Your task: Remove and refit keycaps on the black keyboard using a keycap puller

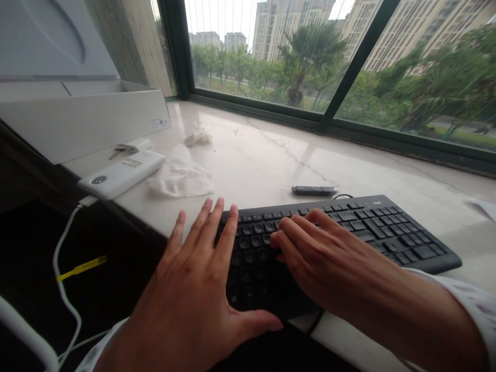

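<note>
Apartment blocks [294,26] and a palm [310,59] fill the view through dark-framed windows [256,107] above a pale, veined stone ledge [248,165], where a black keyboard [360,222] lies at the near edge beneath a person's two bare hands. The left hand [194,279], its fingers spread and straight, is poised over the keyboard's left end; the right hand [321,253] bends its fingers over the middle keys, and whether it grips anything cannot be told. Just behind the keyboard rests a slim black object [314,190]. Across the ledge to the left are crumpled white tissue [182,175], a white power bank [122,174] with a white cable [58,248] at its end, and an open white box [85,124]. Daylight glows softly on the stone.
</note>
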`<state>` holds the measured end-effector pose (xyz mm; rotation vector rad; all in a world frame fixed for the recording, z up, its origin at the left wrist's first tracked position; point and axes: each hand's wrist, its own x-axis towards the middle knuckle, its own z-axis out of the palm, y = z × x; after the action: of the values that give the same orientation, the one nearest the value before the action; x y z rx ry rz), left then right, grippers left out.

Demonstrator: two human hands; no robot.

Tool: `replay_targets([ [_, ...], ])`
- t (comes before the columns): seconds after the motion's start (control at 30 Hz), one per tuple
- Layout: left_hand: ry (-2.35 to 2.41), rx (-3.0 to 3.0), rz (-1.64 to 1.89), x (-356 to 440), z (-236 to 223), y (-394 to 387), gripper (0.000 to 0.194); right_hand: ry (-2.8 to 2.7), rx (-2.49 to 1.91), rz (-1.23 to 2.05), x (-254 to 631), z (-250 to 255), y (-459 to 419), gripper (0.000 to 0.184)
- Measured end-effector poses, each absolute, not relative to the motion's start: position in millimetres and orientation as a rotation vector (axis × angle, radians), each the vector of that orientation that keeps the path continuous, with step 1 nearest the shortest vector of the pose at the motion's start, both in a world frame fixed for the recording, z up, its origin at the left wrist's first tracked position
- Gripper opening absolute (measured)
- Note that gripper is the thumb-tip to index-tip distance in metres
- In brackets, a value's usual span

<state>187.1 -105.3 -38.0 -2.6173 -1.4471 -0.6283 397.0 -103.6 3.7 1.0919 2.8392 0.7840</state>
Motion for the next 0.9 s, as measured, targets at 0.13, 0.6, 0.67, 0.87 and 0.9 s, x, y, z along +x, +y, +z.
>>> replay_targets([
  [0.13,-1.489,-2.667,-0.553,185.8,-41.1,-100.9,0.123,2.86,1.06,0.754,397.3,3.9,-100.9,0.014],
  [0.6,-1.562,-2.716,-0.639,184.2,-46.5,-101.9,0.126,2.788,1.162,0.754,390.2,11.8,-108.4,0.018],
  [0.67,-1.585,-2.715,-0.633,184.5,-47.2,-101.9,0.127,2.807,1.11,0.735,392.6,10.8,-105.5,0.017],
  [0.87,-1.659,-2.709,-0.624,186.4,-46.7,-100.1,0.129,2.84,1.033,0.659,399.5,7.9,-98.6,0.015],
  [0.9,-1.668,-2.714,-0.631,186.5,-46.4,-99.9,0.13,2.844,1.032,0.647,400.0,7.4,-98.3,0.014],
])
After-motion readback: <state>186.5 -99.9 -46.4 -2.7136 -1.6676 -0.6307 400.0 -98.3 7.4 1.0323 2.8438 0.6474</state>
